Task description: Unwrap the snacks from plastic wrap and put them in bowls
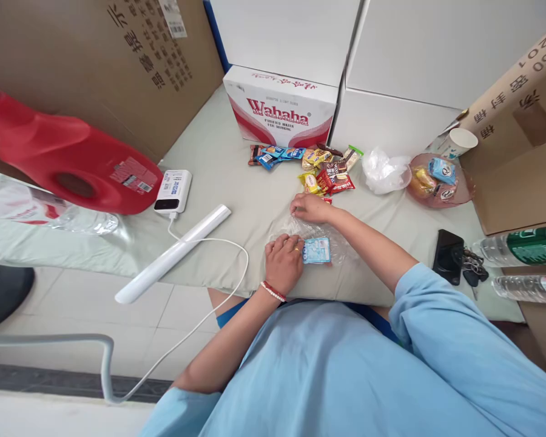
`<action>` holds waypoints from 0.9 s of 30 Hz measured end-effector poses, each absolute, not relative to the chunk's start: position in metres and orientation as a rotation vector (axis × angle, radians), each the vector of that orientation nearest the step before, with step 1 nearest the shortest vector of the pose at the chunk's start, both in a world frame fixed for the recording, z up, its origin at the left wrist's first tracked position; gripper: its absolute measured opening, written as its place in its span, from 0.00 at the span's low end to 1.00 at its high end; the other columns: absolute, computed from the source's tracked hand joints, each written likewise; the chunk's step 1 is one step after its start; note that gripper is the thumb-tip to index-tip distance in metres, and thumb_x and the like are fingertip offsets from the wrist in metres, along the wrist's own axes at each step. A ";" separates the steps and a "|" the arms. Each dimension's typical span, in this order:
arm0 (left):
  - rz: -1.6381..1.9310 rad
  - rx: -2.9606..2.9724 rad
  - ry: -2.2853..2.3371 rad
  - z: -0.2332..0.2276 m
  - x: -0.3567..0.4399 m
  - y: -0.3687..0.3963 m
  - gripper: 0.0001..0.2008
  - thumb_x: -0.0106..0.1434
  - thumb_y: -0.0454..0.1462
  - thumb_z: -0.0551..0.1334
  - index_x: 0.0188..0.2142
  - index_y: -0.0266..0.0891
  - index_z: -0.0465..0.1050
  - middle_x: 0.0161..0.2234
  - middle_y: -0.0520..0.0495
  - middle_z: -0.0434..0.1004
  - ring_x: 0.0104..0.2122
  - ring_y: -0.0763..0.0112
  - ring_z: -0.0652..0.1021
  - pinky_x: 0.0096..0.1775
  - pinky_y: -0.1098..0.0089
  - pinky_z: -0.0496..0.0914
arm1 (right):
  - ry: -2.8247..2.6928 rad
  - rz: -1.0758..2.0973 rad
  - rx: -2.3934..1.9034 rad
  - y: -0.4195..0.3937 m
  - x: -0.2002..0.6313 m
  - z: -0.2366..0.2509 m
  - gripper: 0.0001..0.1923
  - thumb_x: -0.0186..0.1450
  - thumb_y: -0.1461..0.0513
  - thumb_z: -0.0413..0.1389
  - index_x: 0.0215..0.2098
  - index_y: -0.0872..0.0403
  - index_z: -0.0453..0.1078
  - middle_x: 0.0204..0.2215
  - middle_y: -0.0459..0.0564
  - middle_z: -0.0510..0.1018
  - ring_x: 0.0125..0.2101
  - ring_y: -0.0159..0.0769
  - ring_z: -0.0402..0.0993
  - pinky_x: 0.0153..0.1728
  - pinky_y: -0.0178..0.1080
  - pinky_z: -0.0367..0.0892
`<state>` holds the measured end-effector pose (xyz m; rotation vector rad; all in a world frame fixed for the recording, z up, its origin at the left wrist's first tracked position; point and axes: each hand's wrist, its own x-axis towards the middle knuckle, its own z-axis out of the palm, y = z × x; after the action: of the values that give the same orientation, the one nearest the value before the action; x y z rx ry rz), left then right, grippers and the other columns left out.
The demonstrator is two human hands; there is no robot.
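Note:
A clear plastic bag [341,243] lies on the cloth-covered table close in front of me, with a blue-and-white printed packet [317,250] showing in or under it. My left hand [284,261], with a red and white bracelet at the wrist, rests on the bag's left side, its fingers bent over the plastic. Just beyond it, my right hand [310,208] has its fingers closed on the bag's far edge; the fingertips are partly hidden. Past the right hand lies a heap of wrapped snacks [334,173], with blue snack packets [273,158] at its left end.
A Wahaha carton [282,109] stands behind the snacks. To the right are a crumpled plastic bag [384,170], a pink bowl [437,197] of snacks, a paper cup [459,142], a phone [448,258] and keys [473,267]. A white tube [177,252], cable and red jug [82,164] occupy the left.

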<state>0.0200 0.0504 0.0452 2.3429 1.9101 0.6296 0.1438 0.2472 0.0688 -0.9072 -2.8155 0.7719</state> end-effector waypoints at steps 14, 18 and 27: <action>0.220 2.296 1.813 0.052 0.025 0.076 0.18 0.73 0.35 0.53 0.57 0.45 0.75 0.38 0.41 0.78 0.42 0.54 0.73 0.42 0.56 0.62 | -2.632 0.726 -1.420 0.217 0.148 0.102 0.14 0.71 0.58 0.55 0.37 0.56 0.81 0.28 0.48 0.81 0.29 0.34 0.69 0.30 0.36 0.52; 0.377 2.216 1.887 0.045 0.027 0.077 0.14 0.73 0.37 0.54 0.48 0.40 0.79 0.35 0.39 0.78 0.41 0.53 0.75 0.41 0.56 0.64 | -2.555 0.783 -1.366 0.169 0.156 0.109 0.14 0.73 0.59 0.53 0.36 0.54 0.79 0.28 0.47 0.81 0.30 0.34 0.72 0.31 0.35 0.56; 0.776 1.775 1.877 0.022 0.001 0.066 0.12 0.67 0.35 0.56 0.38 0.40 0.79 0.36 0.42 0.82 0.41 0.58 0.80 0.46 0.59 0.72 | -2.644 0.542 -1.287 0.083 0.169 0.064 0.16 0.77 0.62 0.47 0.55 0.49 0.75 0.46 0.55 0.80 0.52 0.43 0.75 0.47 0.39 0.70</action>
<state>0.0014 0.0659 0.0219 1.7746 1.8769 0.7757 0.1686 0.0833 0.0636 -1.2872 -2.6435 0.5418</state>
